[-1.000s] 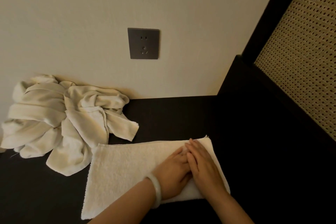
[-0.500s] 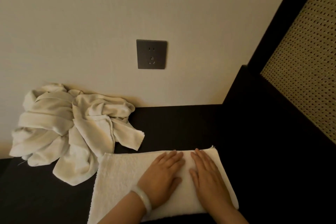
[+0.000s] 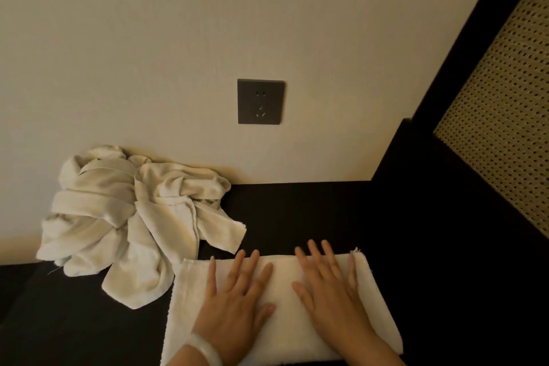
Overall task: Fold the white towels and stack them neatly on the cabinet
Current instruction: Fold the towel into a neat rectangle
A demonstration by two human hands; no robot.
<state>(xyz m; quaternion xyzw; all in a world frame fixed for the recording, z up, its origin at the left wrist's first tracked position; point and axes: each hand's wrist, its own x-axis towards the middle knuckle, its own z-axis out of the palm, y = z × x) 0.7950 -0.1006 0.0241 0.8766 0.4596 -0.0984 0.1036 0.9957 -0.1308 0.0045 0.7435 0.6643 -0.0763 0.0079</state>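
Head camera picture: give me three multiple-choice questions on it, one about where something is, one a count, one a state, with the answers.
1. Where is the crumpled towel pile relative to the flat towel?
A. on top of it
B. to its right
C. to its left, by the wall

2. How many hands rest on the flat towel?
A. one
B. two
C. none

3. How do the hands lie on it?
A. flat, fingers straight and spread
B. curled round a corner
C. clenched in fists

Answers:
1 C: the pile sits left of the flat towel, against the wall.
2 B: the left hand and the right hand both lie on it.
3 A: both palms face down on the cloth and nothing is pinched.
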